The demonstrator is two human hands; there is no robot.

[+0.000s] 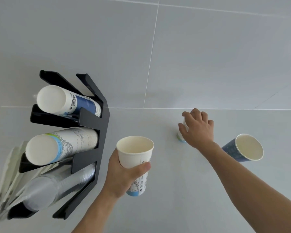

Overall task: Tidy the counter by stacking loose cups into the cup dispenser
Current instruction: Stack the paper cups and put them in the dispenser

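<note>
A black cup dispenser (94, 125) stands at the left with three slanted slots: a blue-printed stack (69, 101) on top, a white-and-green stack (62, 145) in the middle, clear plastic cups (57, 187) at the bottom. My left hand (123, 175) grips a white paper cup (135, 155), upright, just right of the dispenser. My right hand (199, 130) closes from above around another white cup (181, 137) that stands on the counter near the wall; most of that cup is hidden. A dark blue cup (247, 148) stands to the right of my right forearm.
The grey counter (183, 190) meets a grey tiled wall (208, 56) right behind my right hand. A crumpled clear plastic wrapper (8, 182) lies against the dispenser's left side.
</note>
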